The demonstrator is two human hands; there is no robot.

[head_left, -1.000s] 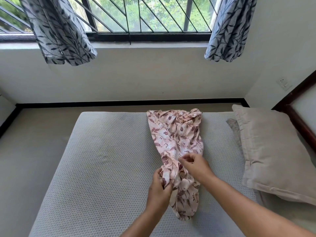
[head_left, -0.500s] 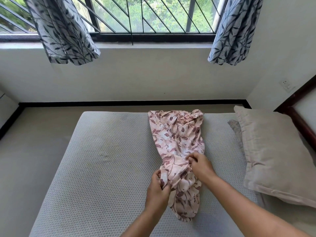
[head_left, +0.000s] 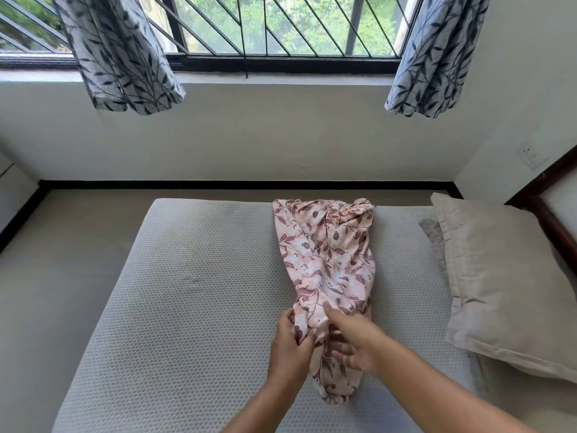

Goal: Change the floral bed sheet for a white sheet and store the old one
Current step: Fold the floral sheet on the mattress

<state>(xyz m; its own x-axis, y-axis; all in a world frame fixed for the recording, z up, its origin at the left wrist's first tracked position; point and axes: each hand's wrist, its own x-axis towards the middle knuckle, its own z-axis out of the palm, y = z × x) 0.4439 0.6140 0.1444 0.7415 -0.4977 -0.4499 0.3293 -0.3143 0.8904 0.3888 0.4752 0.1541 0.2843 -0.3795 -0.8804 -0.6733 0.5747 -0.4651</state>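
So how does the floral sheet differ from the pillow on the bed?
The sheet is pink with a leafy print; the pillow is plain beige. The sheet lies bunched in a long strip, the left hand gripping it; the pillow lies flat, untouched. Both lie on the bare mattress.

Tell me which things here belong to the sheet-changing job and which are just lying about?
Part of the job: floral sheet, bundled on the bare mattress; left hand gripping its near end; right hand against it, blurred.
Just there: pillow, curtains, wall socket.
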